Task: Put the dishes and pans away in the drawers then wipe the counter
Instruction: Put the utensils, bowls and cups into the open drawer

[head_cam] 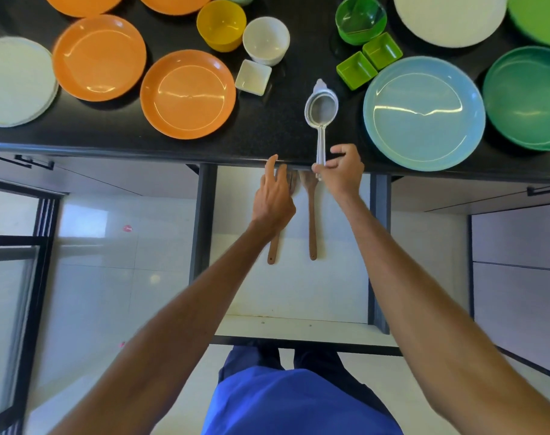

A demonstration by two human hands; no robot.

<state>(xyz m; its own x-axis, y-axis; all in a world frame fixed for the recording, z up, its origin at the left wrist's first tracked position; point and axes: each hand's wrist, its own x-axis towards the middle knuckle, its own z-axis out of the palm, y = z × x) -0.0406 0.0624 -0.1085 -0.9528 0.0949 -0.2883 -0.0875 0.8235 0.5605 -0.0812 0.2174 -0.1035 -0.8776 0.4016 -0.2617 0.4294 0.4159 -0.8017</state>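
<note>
Pinching the end of the handle between thumb and fingertips, the right hand [341, 172] is seen at the front edge of the counter [267, 136]. There the small strainer [321, 108] lies with its mesh bowl on the dark surface and its handle reaching out over the open drawer [339, 277]. The left hand [275, 199] is held spread, fingers straight and holding nothing, just below the counter edge and above the head of a wooden spatula [273, 252]; a wooden spoon [312, 221] is laid beside it in the drawer. The grip is judged light and far from the strainer's bowl, so the bowl could swing or droop when it is lifted, and the strainer could be twisted out of the pinch. The blue plate [424, 113] and the white square dish [253, 77] are placed near it, and either could be knocked if the strainer is swept sideways instead of being drawn straight back. The counter edge could also be caught by the bowl's rim as it is brought down into the drawer.
</note>
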